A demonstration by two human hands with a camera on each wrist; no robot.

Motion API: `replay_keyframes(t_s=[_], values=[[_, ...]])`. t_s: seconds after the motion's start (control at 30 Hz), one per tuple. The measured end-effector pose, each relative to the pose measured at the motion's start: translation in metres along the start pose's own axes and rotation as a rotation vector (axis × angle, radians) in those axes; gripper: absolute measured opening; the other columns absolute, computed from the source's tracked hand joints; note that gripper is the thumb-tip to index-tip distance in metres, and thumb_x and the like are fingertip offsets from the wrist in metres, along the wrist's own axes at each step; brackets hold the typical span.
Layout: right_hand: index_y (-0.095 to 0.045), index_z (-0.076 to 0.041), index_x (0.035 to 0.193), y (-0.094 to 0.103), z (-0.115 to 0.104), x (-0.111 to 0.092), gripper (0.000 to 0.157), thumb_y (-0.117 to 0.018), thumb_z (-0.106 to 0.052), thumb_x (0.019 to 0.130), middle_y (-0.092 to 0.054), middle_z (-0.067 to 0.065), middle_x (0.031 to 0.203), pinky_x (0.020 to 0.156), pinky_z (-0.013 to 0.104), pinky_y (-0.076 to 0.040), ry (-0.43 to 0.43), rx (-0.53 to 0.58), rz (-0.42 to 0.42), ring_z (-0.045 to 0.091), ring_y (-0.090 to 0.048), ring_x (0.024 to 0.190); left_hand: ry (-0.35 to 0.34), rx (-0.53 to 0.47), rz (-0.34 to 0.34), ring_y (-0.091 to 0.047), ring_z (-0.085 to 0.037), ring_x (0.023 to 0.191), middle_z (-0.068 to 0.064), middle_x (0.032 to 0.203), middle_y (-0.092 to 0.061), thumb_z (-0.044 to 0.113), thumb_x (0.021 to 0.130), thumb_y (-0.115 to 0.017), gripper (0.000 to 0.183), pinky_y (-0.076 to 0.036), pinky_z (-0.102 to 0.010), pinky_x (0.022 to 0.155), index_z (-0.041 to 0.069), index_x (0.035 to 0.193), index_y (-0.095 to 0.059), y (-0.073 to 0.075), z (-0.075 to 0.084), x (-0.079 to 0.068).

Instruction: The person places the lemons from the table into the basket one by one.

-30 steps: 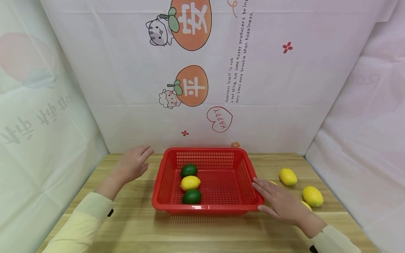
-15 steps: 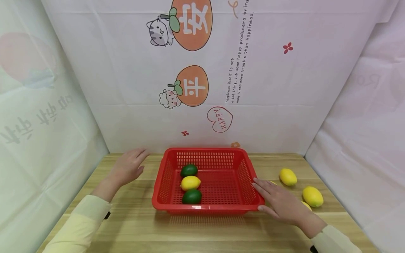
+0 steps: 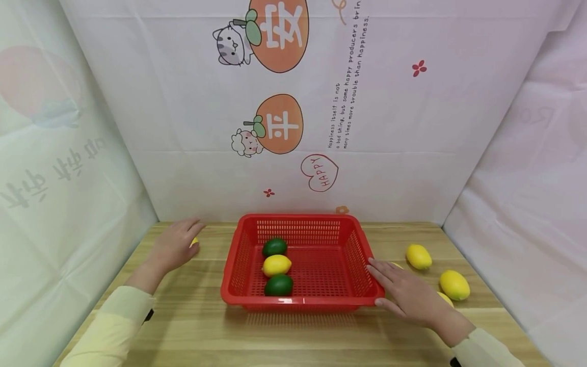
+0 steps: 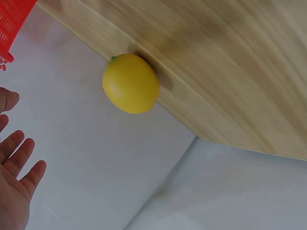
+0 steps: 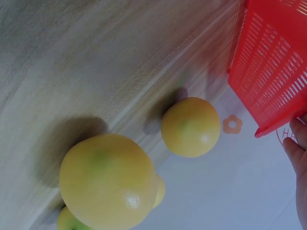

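Well, the left-side lemon (image 4: 130,84) lies on the table (image 3: 202,331) near my left hand (image 3: 173,248), whose loose fingers grip nothing, while I rest my right hand (image 3: 409,293), fingers straight and unclenched, against the red basket (image 3: 330,301) along its rim, presumably to keep it from sliding.

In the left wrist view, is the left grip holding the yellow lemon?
No, the left grip is plainly apart from the lemon, which sits on the wooden table.
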State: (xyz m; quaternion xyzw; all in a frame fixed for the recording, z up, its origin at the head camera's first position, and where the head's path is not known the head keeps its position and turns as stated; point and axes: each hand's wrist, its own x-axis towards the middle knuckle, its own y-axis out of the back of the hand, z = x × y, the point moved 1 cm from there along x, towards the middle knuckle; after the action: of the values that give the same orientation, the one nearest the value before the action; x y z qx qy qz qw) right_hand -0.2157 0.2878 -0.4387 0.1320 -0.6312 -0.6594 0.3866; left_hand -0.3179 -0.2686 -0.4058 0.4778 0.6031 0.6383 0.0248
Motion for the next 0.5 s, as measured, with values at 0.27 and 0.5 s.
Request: replay_keyframes(t_s=[0.27,0.5], values=[[-0.049,-0.004,0.141,-0.001,0.0,-0.001,0.067,-0.056,-0.05,0.094,-0.044,0.012,0.147,0.095,0.047,-0.049,0.001,-0.002,0.011,0.031,-0.051,0.126,0.074,0.011,-0.082,-0.06,-0.045,0.099,-0.028,0.113,-0.06,-0.001,0.068,-0.08,0.05,-0.05,-0.055,0.084,-0.009,0.114,-0.06,-0.002,-0.007,-0.009],[-0.049,-0.005,0.142,0.0,0.0,-0.001,0.067,-0.056,-0.051,0.094,-0.044,0.011,0.148,0.096,0.047,-0.049,-0.004,0.001,0.008,0.03,-0.05,0.127,0.134,0.025,-0.166,-0.059,-0.045,0.102,-0.028,0.116,-0.059,0.002,0.071,-0.081,0.052,-0.05,-0.055,0.085,-0.009,0.117,-0.059,-0.008,-0.016,-0.018]])
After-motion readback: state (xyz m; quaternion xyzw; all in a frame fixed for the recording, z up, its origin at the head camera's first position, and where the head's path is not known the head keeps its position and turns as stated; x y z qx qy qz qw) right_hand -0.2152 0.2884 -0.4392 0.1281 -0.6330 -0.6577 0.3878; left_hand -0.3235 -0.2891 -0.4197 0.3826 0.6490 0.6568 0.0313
